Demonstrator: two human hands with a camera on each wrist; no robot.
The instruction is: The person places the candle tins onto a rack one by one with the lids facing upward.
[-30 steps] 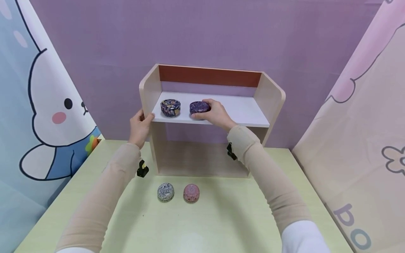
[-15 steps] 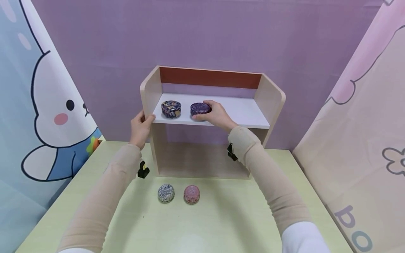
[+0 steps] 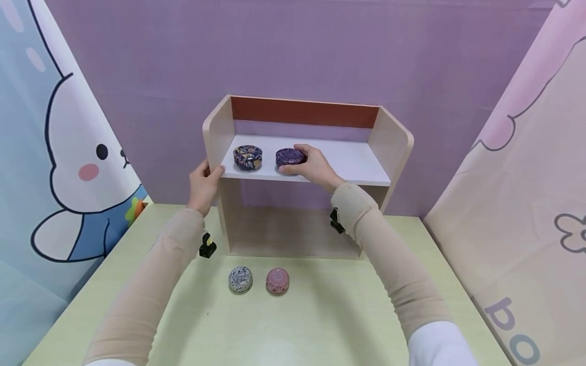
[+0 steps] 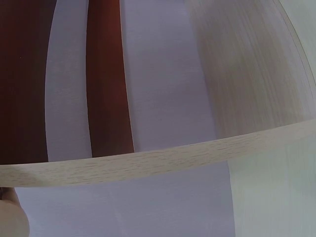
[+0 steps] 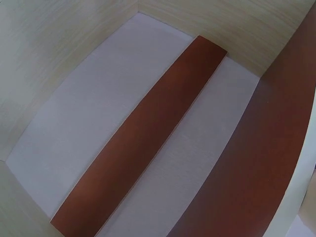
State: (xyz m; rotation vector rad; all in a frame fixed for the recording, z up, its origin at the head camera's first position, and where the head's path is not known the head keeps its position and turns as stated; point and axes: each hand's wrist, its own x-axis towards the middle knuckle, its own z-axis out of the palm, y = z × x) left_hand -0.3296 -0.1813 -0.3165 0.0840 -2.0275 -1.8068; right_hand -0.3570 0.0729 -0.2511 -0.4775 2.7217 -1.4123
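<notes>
In the head view my right hand [image 3: 316, 169] pinches a round dark purple tin [image 3: 289, 158] between thumb and fingers. The tin stands on the white upper board [image 3: 348, 162] of a small wooden shelf [image 3: 397, 137], near its front edge. Left of it on the same board is a dark tin with a colourful pattern [image 3: 247, 158], apart from both hands. My left hand [image 3: 203, 188] grips the shelf's left side panel, thumb at the board's front corner. The left wrist view catches only a bit of that hand [image 4: 12, 215] beside the panel edge [image 4: 163, 160].
On the table [image 3: 256, 330] in front of the shelf lie a blue-and-white tin [image 3: 240, 279] and a pink tin [image 3: 277, 281]. A brown back strip [image 5: 143, 133] crosses the shelf's underside area in the right wrist view. Printed cloths hang at both sides, purple cloth [image 3: 293, 51] behind.
</notes>
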